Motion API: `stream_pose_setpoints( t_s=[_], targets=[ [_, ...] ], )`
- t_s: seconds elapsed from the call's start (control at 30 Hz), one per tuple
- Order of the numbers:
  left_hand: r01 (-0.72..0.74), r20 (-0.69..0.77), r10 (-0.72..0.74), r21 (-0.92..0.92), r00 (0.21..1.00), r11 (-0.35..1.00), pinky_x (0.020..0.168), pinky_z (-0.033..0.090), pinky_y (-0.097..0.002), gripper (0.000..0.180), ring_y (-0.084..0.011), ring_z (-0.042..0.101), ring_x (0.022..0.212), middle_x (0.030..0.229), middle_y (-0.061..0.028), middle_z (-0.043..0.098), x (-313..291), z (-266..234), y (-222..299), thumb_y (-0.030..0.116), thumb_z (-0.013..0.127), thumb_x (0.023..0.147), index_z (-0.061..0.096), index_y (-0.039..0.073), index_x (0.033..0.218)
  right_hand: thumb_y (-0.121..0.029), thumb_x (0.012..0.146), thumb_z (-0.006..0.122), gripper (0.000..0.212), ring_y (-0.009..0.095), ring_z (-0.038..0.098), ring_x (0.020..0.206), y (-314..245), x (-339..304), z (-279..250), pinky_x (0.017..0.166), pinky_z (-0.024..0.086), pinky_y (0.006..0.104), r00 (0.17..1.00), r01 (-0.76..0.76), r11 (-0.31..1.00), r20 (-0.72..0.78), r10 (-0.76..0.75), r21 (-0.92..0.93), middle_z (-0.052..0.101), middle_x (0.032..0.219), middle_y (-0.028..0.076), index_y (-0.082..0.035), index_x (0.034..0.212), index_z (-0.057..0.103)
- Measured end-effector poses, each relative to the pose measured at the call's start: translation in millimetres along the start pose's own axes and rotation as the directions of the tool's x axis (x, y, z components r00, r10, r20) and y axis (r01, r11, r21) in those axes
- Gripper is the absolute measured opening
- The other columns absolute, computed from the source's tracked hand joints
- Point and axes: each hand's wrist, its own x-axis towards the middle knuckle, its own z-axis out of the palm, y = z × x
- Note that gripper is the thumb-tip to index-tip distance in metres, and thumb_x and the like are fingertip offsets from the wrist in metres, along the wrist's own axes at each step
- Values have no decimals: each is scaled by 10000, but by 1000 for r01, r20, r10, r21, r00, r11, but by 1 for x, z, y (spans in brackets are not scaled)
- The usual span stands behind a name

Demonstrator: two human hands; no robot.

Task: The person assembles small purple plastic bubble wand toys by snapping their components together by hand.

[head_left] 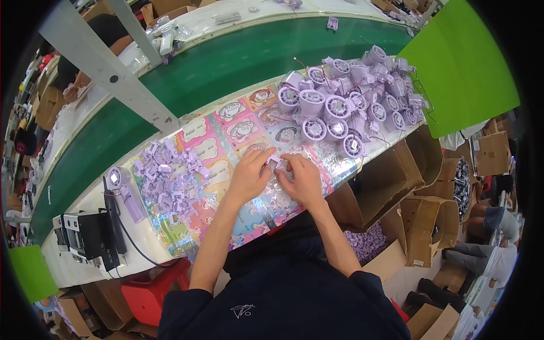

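Note:
Over the middle of a colourful printed sheet, my left hand and my right hand meet around a small lavender plastic bracket. Fingertips of both hands pinch it from either side; part of it is hidden by them. To the left lies a loose pile of similar small lavender brackets. Beyond my right hand, round lavender fan housings with thin wires are heaped at the right end of the table.
A black tool with a cable lies beside a black-and-white device at left, near a lavender handheld fan body. A green conveyor belt runs behind. Cardboard boxes stand below right, a red stool below left.

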Motion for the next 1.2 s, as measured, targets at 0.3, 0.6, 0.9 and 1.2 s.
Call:
stream_pose_setpoints(
  t_s=[0.3,0.6,0.9,1.2],
  targets=[
    [-6,0,6,2,1000,1000,863,489,-451,410,-369,598,974,973,-172,638,1,-1,2,14,602,860,629,3,1269,-189,819,796,351,297,631,735,-1,0,1,667,496,414,1000,-10,1000,5,10,-8,622,816,84,-63,1122,670],
    [-10,4,10,4,1000,1000,859,487,-459,396,-368,596,964,966,-172,635,2,0,1,4,589,858,633,12,1251,-189,810,798,357,298,632,738,2,0,3,668,495,418,1000,-14,1000,-4,14,-7,623,815,86,-64,1119,669],
    [-9,0,9,-28,1000,1000,857,488,-459,407,-369,598,946,958,-171,638,0,-1,-1,-30,578,832,641,8,1233,-153,778,812,383,274,639,727,-2,2,1,657,504,394,1000,9,1000,-17,-9,-25,625,816,79,-69,1126,678],
    [21,18,-20,-29,1000,999,845,489,-444,423,-360,603,945,966,-175,647,3,-3,7,-20,607,844,643,-3,1265,-199,810,789,358,296,640,758,-1,2,-1,682,501,414,1000,4,1000,-9,-5,-18,626,838,84,-61,1117,669]
  ],
)
